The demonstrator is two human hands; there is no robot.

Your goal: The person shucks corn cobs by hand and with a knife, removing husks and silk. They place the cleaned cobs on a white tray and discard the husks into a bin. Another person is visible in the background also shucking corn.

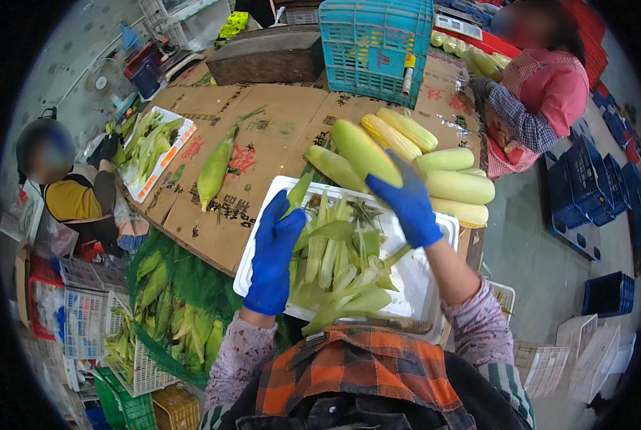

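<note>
My right hand [410, 206], in a blue glove, grips the lower end of a pale green ear of corn [360, 150] tilted over the tray's far edge. My left hand [270, 254], also gloved in blue, closes around a strip of green corn husk [299, 195] at the tray's left side. Between the hands, peeled husks [331, 261] lie heaped in the white tray [422, 287]. Several husked ears [457, 186] are piled beyond the tray to the right, some showing yellow kernels. An ear in its husk [216, 172] lies on the cardboard to the left.
A blue crate [374, 54] stands at the table's far side, beside a dark wooden block [267, 57]. Co-workers are at the left [73, 193] and right [543, 93]. Green netting with unpeeled corn [181, 315] is at lower left. Blue crates [582, 183] stand on the right floor.
</note>
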